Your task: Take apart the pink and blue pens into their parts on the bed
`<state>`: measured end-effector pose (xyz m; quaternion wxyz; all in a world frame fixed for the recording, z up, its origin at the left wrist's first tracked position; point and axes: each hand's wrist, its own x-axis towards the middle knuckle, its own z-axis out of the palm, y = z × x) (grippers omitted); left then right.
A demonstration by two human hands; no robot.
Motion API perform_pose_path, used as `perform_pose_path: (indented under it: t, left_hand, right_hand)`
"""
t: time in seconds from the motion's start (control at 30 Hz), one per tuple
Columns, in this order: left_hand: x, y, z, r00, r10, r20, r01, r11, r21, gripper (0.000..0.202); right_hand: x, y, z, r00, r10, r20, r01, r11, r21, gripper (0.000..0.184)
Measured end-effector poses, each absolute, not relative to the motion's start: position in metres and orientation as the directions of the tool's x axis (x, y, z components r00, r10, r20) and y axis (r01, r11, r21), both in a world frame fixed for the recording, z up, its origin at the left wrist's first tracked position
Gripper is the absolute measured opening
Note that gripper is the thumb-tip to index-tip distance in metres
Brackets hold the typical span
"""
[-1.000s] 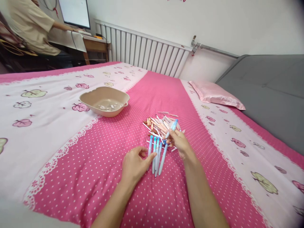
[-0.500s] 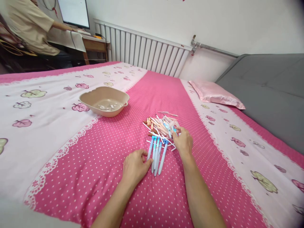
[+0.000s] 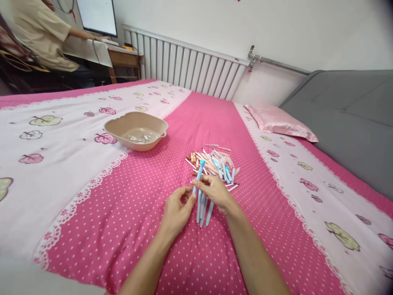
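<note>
My right hand (image 3: 215, 192) pinches a light blue pen (image 3: 198, 175) and holds it tilted up over a row of several blue pens (image 3: 204, 209) lying side by side on the pink dotted bedspread (image 3: 153, 196). My left hand (image 3: 176, 209) is beside it, fingers curled, thumb and forefinger touching the lower end of the same pen. Just beyond lies a loose pile of pens and pen parts (image 3: 213, 162), pink, orange, white and blue.
A beige plastic bowl (image 3: 135, 130) with small white bits inside sits to the far left of the pile. A pink pillow (image 3: 278, 121) lies at the far right by a grey sofa (image 3: 353, 119). A person in a beige shirt (image 3: 37, 32) sits at a desk with a monitor (image 3: 96, 16).
My right hand put one pen into the pile, reached there, then came back left with a blue pen, now raised over the row. My left hand lifted to meet it.
</note>
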<state>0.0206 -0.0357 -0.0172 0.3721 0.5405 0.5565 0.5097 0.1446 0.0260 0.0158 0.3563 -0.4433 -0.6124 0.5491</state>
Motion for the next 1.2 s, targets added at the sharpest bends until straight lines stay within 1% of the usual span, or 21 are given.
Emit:
perform_pose_path:
  t: [0.1, 0.2, 0.3, 0.4, 0.5, 0.57, 0.63, 0.7, 0.77, 0.87, 0.93, 1.0, 1.1, 1.2]
  left_hand:
    - [0.022, -0.036, -0.016, -0.152, 0.983, 0.101, 0.094, -0.088, 0.992, 0.032]
    - [0.023, -0.035, -0.016, -0.187, 0.982, 0.013, 0.004, -0.013, 1.0, 0.034]
    - [0.022, -0.035, -0.014, -0.227, 0.973, -0.03, -0.006, 0.029, 1.0, 0.031]
    - [0.021, -0.037, -0.011, -0.244, 0.97, -0.026, 0.001, 0.027, 1.0, 0.031]
    - [0.022, -0.038, -0.012, -0.209, 0.977, -0.038, 0.012, 0.041, 0.999, 0.034]
    - [0.022, -0.038, -0.014, -0.18, 0.981, -0.07, 0.001, 0.071, 0.997, 0.037]
    - [0.023, -0.039, -0.013, -0.154, 0.982, -0.105, -0.057, 0.097, 0.994, 0.041]
    - [0.023, -0.04, -0.009, -0.13, 0.98, -0.149, -0.152, 0.129, 0.98, 0.045]
    - [0.023, -0.04, -0.004, -0.105, 0.972, -0.21, -0.246, 0.179, 0.953, 0.051]
    - [0.022, -0.041, 0.002, -0.093, 0.958, -0.272, -0.329, 0.229, 0.916, 0.056]
    - [0.022, -0.039, 0.002, -0.116, 0.956, -0.27, -0.364, 0.212, 0.907, 0.055]
    - [0.021, -0.038, 0.002, -0.173, 0.956, -0.238, -0.364, 0.162, 0.917, 0.052]
    - [0.021, -0.035, -0.001, -0.311, 0.94, -0.139, -0.275, 0.051, 0.96, 0.053]
    - [0.02, -0.034, -0.005, -0.357, 0.932, -0.066, -0.218, -0.015, 0.976, 0.04]
  right_hand:
    - [0.148, 0.029, 0.015, -0.307, 0.943, -0.129, 0.043, -0.122, -0.992, 0.035]
    - [0.152, 0.032, 0.016, -0.253, 0.956, -0.151, -0.042, -0.167, -0.985, 0.035]
    - [0.151, 0.034, 0.015, -0.227, 0.96, -0.162, -0.099, -0.189, -0.977, 0.033]
    - [0.15, 0.034, 0.014, -0.224, 0.963, -0.148, -0.158, -0.186, -0.97, 0.031]
    - [0.15, 0.035, 0.014, -0.225, 0.965, -0.132, -0.175, -0.174, -0.969, 0.03]
    - [0.151, 0.035, 0.015, -0.237, 0.961, -0.141, -0.169, -0.184, -0.968, 0.03]
    - [0.152, 0.034, 0.017, -0.253, 0.955, -0.153, -0.175, -0.201, -0.964, 0.03]
    - [0.152, 0.033, 0.02, -0.276, 0.947, -0.164, -0.207, -0.226, -0.952, 0.03]
    - [0.152, 0.032, 0.022, -0.311, 0.934, -0.178, -0.245, -0.259, -0.934, 0.029]
    - [0.151, 0.031, 0.023, -0.36, 0.911, -0.199, -0.27, -0.306, -0.913, 0.028]
    - [0.152, 0.032, 0.023, -0.372, 0.907, -0.197, -0.279, -0.312, -0.908, 0.028]
    - [0.152, 0.032, 0.022, -0.362, 0.915, -0.179, -0.293, -0.294, -0.91, 0.029]
    - [0.153, 0.034, 0.021, -0.324, 0.932, -0.164, -0.314, -0.269, -0.911, 0.03]
    - [0.153, 0.034, 0.02, -0.315, 0.933, -0.177, -0.321, -0.28, -0.905, 0.03]
